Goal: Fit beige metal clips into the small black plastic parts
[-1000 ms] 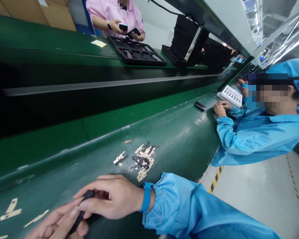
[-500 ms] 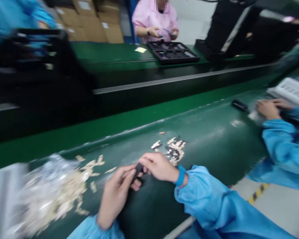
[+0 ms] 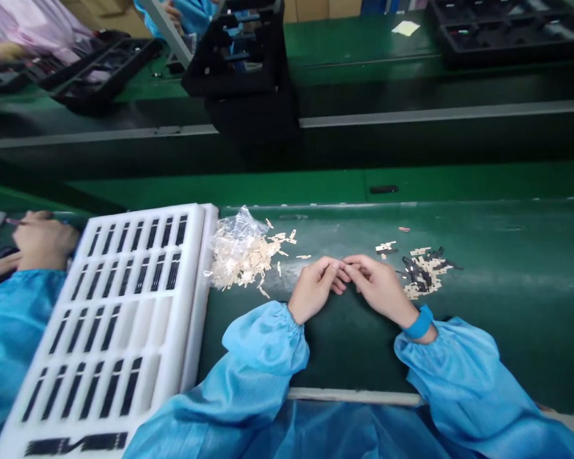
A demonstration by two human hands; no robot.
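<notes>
My left hand [image 3: 314,288] and my right hand [image 3: 379,285] meet fingertip to fingertip over the dark green belt [image 3: 507,299]. Both are pinched closed, and whatever sits between the fingers is hidden. A blue band is on my right wrist. A clear bag of beige strips [image 3: 239,250] lies just left of my left hand. To the right of my right hand is a small heap of beige and black bits [image 3: 423,274]. At the left lies a white foam tray [image 3: 197,299] with black strips in many of its slots.
A co-worker's hand [image 3: 43,241] and blue sleeve are at the far left. One black part [image 3: 384,189] lies on the green rail behind the belt. Black trays [image 3: 507,29] and a black stack [image 3: 242,57] stand on the far side.
The view has swung left, bringing the white tray and the bag into sight. My hands have come to the middle, and the black strip they held no longer shows between the fingers.
</notes>
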